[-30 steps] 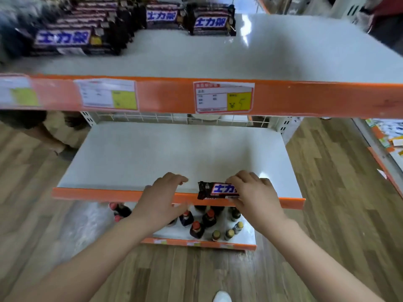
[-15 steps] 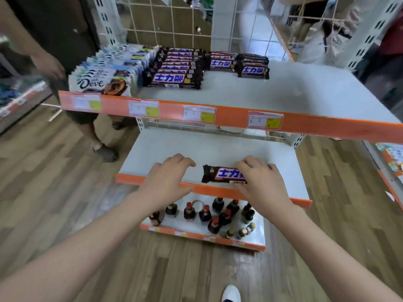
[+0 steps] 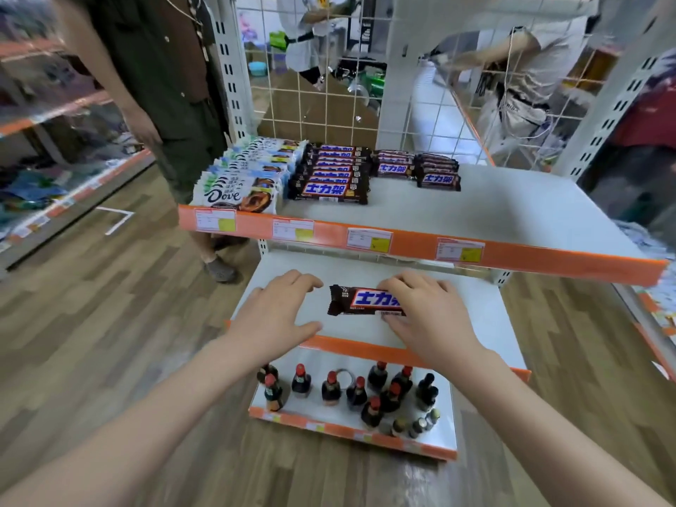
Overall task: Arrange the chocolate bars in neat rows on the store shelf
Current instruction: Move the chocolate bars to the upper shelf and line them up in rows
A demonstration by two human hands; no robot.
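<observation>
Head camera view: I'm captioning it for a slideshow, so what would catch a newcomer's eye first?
A dark chocolate bar on the white middle shelf, gripped at one end by the right hand, with the left hand open beside it. Behind it, neat chocolate rows fill the top shelf's left side; small bottles stand on the bottom shelf.

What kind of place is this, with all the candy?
Most likely a small shop. Chocolate bars sit in rows on a white shelf with orange price tags along its edge, little bottles stand on the bottom shelf, and more shelving runs nearby.
</observation>
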